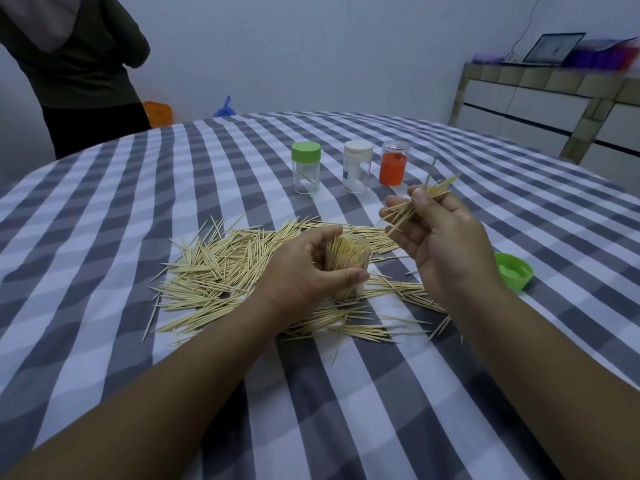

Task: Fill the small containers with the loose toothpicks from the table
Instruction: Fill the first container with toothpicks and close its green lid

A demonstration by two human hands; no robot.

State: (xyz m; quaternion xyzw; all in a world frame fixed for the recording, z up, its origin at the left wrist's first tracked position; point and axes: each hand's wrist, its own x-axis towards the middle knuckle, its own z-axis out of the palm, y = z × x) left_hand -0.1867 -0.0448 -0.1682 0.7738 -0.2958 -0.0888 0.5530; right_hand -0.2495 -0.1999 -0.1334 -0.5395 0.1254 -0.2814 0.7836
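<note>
My left hand (304, 271) grips a clear open container (348, 261) packed with toothpicks, standing among the loose toothpicks (221, 271) scattered over the checked tablecloth (138, 358). Raised to the right of the container, my right hand (440, 237) pinches a bundle of toothpicks (420, 202) between thumb and fingers. A loose green lid (513, 270) lies upside down to the right of that hand. Farther back stand three small containers: a green-lidded one (306, 166) with one or two picks inside, a white-lidded one (357, 165) and an orange one (394, 161).
A person in dark clothes (76, 64) stands at the table's far left edge. A tiled counter (540, 95) with a laptop (554, 48) is at the back right. An orange bin (158, 112) and a blue bag (225, 107) sit beyond the table.
</note>
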